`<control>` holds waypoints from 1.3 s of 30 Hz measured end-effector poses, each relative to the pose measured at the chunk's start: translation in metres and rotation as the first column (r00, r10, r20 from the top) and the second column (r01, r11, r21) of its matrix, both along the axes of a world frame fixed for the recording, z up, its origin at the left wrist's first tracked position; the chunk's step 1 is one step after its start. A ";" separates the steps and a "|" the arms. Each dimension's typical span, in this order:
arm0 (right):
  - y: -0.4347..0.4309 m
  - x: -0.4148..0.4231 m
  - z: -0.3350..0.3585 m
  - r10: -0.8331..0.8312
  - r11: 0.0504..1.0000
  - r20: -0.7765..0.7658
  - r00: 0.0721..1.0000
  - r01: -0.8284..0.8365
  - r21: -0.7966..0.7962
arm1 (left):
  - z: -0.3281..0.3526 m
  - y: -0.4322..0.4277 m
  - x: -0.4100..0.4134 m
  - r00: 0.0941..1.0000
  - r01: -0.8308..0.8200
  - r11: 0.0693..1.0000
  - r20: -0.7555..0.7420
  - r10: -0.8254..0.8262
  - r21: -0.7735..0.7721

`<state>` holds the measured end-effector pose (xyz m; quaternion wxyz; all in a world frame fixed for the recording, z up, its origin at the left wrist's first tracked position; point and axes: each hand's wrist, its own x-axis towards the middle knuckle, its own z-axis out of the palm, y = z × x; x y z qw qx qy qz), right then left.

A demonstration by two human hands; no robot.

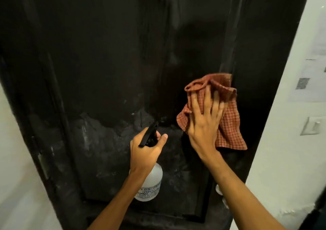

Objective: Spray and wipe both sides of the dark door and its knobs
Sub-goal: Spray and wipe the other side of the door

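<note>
**Hands on the door: cloth pressed flat, spray bottle held**

The right hand (206, 116) lies flat against the door (105, 53), fingers straight and spread, pressing a red checked cloth (229, 123) onto the dark surface at the centre right of the frame. The cloth is bunched above the fingertips and hangs loose below the wrist. The left hand (146, 152), lower centre, is curled round the neck of a spray bottle (152, 178) – fingers wrapped at the black trigger head, thumb up along its side. The bottle hangs upright below the fist; its body is pale and see-through, with blue printed lettering that is partly hidden by the forearm. The nozzle points up and towards the door, near it.

The door fills most of the frame, from the top edge to the bottom. Its upper part looks dark and even, with a faint wet sheen running down at the upper right. The lower part carries pale, patchy smears (98, 141), left of the bottle. A metal hinge (43, 164) sits on the door's left edge, at the lower left.

Beside the right forearm, lower right, a bit of shiny metal (219, 189) shows against the door – too hidden to tell what it is.

At the right is a white wall (282, 159) with a switch (312, 125) and, above it, a sheet of paper (303, 83) bearing a dark square print.
</note>
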<state>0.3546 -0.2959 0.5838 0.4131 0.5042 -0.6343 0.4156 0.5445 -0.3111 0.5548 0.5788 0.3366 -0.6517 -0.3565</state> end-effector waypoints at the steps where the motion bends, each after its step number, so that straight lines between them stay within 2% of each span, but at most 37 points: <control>1: -0.004 0.014 -0.020 0.021 0.997 -0.067 0.998 -0.017 0.071 | -0.002 -0.003 0.009 1.000 -0.011 1.000 -0.006 0.011 0.007; 3: -0.007 0.037 -0.064 0.095 0.964 -0.236 0.967 -0.030 0.264 | -0.005 -0.008 0.024 1.000 -0.026 1.000 -0.006 0.026 0.002; 5: -0.011 0.043 -0.060 0.166 0.925 -0.351 0.922 -0.022 0.380 | -0.006 -0.016 0.040 0.999 -0.043 0.999 -0.004 0.043 -0.015; 7: -0.026 0.058 -0.016 0.129 0.953 -0.339 0.932 -0.021 0.303 | -0.005 -0.025 0.061 0.997 -0.071 0.997 -0.023 0.071 -0.019; 9: -0.037 0.074 0.031 0.022 0.986 -0.208 0.978 0.013 0.165 | -0.005 -0.031 0.077 0.994 -0.104 0.994 -0.040 0.102 -0.034; 11: -0.056 0.105 0.042 0.000 0.998 -0.144 0.990 0.009 0.065 | -0.005 -0.043 0.102 0.988 -0.149 0.988 -0.046 0.147 -0.051; 12: -0.061 0.113 0.028 0.018 0.997 -0.176 0.984 -0.005 0.074 | -0.005 -0.046 0.106 0.986 -0.161 0.986 -0.041 0.159 -0.051; 15: -0.074 0.142 -0.048 0.204 0.934 -0.374 0.905 -0.065 0.351 | -0.007 -0.061 0.129 0.982 -0.181 0.983 -0.051 0.179 -0.029; 17: -0.079 0.146 -0.067 0.277 0.869 -0.443 0.852 -0.025 0.495 | -0.009 -0.067 0.142 0.985 -0.171 0.985 -0.042 0.170 -0.021; 18: -0.082 0.145 -0.059 0.269 0.875 -0.474 0.838 -0.007 0.484 | -0.010 -0.069 0.146 0.986 -0.164 0.986 -0.045 0.163 -0.017; 20: -0.087 0.148 -0.018 0.157 0.933 -0.444 0.882 0.015 0.360 | -0.012 -0.074 0.155 0.986 -0.160 0.987 -0.059 0.159 -0.007; 23: -0.095 0.165 0.019 -0.006 0.984 -0.264 0.965 0.052 0.170 | -0.022 -0.085 0.169 0.983 -0.171 0.985 -0.059 0.172 0.016; 24: -0.095 0.171 0.011 0.007 0.986 -0.255 0.967 0.036 0.163 | -0.025 -0.087 0.172 0.982 -0.178 0.984 -0.055 0.179 0.020; 27: -0.098 0.189 -0.042 0.168 0.914 -0.384 0.908 0.002 0.405 | -0.030 -0.094 0.185 0.971 -0.230 0.973 -0.055 0.231 0.017; 29: -0.103 0.198 -0.043 0.231 0.881 -0.426 0.875 -0.003 0.473 | -0.031 -0.100 0.198 0.966 -0.253 0.967 -0.053 0.253 0.001; 31: -0.116 0.210 -0.015 0.181 0.928 -0.410 0.894 -0.018 0.371 | -0.035 -0.106 0.210 0.959 -0.277 0.961 -0.050 0.277 0.017; 34: -0.133 0.236 0.015 0.081 0.973 -0.299 0.951 -0.011 0.229 | -0.043 -0.112 0.229 0.941 -0.337 0.942 -0.032 0.337 0.006; 36: -0.142 0.248 -0.007 0.166 0.951 -0.333 0.928 -0.060 0.305 | -0.044 -0.114 0.236 0.928 -0.372 0.928 -0.009 0.372 -0.005; 39: -0.147 0.266 -0.065 0.429 0.801 -0.461 0.777 -0.091 0.592 | -0.043 -0.119 0.253 0.913 -0.407 0.913 0.000 0.408 -0.038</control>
